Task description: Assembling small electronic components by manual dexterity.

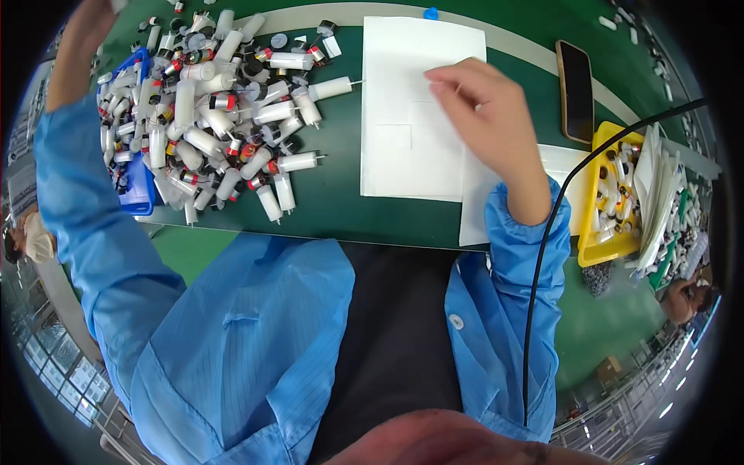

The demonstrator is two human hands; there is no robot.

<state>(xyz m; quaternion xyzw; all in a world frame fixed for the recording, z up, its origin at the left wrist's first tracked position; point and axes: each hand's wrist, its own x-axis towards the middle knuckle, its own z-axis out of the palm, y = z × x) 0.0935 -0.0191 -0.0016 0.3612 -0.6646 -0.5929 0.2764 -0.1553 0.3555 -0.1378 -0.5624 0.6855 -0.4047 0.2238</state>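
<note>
My right hand (488, 112) hovers over white paper sheets (387, 167) on the green table, thumb and forefinger drawn together at the tips and the other fingers curled under. Whatever those fingertips may hold is hidden. Stretched far out to the upper left, my left hand (87, 25) is cut off by the dark rim, so its fingers cannot be made out. Below and to the right of it spreads a heap of small white plastic cylinders (205, 142), many with thin pins and red or black bands. Part of the heap lies in a blue tray (141, 190).
A dark-screened phone (575, 91) lies right of the paper. Farther right, a yellow tray (608, 254) holds small white and dark pieces, with stacked white bags (659, 198) beside it. A black cable (559, 194) crosses my right sleeve. Other people appear at both edges.
</note>
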